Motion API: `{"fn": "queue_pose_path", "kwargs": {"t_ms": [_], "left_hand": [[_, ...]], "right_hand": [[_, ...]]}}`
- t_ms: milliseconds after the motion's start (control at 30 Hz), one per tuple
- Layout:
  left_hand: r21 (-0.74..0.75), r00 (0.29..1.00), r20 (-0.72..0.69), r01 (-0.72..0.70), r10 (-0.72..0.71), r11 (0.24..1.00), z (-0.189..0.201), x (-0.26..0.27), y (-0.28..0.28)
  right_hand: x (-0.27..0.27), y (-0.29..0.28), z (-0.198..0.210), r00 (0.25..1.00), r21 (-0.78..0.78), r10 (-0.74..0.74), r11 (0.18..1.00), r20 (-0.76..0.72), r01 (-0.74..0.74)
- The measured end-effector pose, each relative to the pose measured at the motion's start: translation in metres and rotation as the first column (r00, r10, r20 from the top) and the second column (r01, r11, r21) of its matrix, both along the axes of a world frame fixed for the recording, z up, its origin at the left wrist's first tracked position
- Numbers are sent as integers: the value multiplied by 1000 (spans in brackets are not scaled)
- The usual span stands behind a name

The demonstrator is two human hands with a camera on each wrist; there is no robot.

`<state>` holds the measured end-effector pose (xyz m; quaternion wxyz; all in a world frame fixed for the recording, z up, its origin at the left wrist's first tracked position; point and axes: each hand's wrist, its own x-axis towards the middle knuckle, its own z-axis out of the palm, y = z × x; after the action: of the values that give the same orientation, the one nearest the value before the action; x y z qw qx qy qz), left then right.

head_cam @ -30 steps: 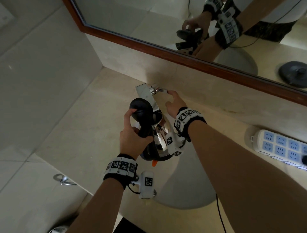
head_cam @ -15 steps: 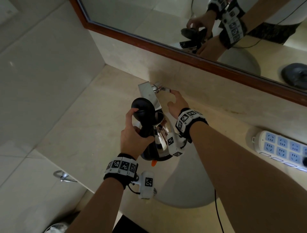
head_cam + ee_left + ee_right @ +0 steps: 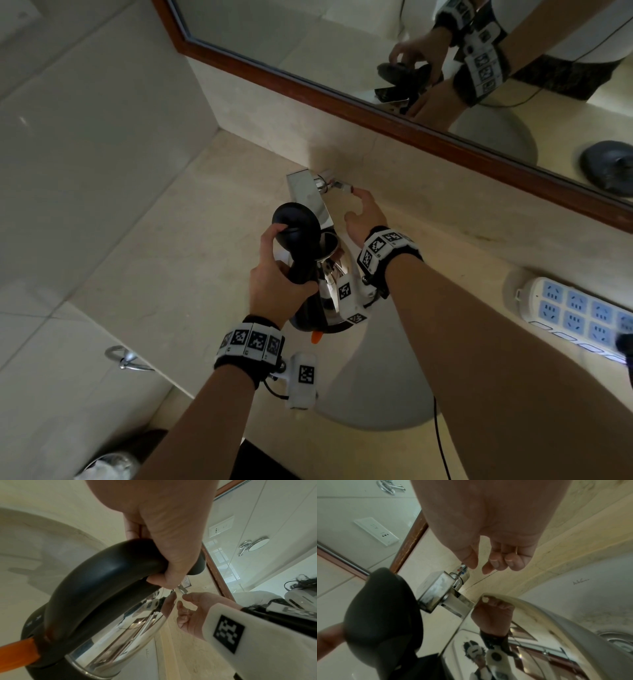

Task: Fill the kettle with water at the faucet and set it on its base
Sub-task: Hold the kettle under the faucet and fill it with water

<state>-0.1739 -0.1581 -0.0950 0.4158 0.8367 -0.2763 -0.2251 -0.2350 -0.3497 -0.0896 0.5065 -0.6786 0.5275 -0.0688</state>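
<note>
My left hand [image 3: 277, 287] grips the black handle [image 3: 102, 574] of the steel kettle [image 3: 329, 298] and holds it over the sink, tilted. The black lid [image 3: 296, 219] stands open, and the kettle's mouth sits just under the square chrome faucet [image 3: 306, 195]. My right hand [image 3: 363, 216] is at the faucet's small lever [image 3: 339, 186]; its fingers are loosely curled and a fingertip touches the lever's end [image 3: 462, 572]. I see no stream of water. The kettle's dark round base [image 3: 608, 164] shows only as a reflection in the mirror.
The pale sink basin [image 3: 376, 394] lies under the kettle, set in a beige stone counter [image 3: 171, 274]. A white and blue power strip [image 3: 575, 315] lies on the counter to the right. A wood-framed mirror [image 3: 376, 113] runs along the back wall. A chrome ring [image 3: 126, 358] hangs lower left.
Hardly anything has moved. The left hand keeps the kettle under the faucet, and the right hand's fingers stay at the lever.
</note>
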Motion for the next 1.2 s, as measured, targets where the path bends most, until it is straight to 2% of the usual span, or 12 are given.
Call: {"fn": "queue_pose_path", "kwargs": {"t_ms": [400,566,1200], "left_hand": [[-14,1000,-12,0,0,1000,4,5,0],[-9,999,15,40,-40,999,6,4,-1],[-15,1000,-2,27,-27,1000,0,12,3]], "right_hand": [[2,-3,-4,998,-53,-62,997,11,63],[3,-5,-5,998,-63,-60,996,6,61],[2,-11,-8,998,-80,-65,995,13,66]]}}
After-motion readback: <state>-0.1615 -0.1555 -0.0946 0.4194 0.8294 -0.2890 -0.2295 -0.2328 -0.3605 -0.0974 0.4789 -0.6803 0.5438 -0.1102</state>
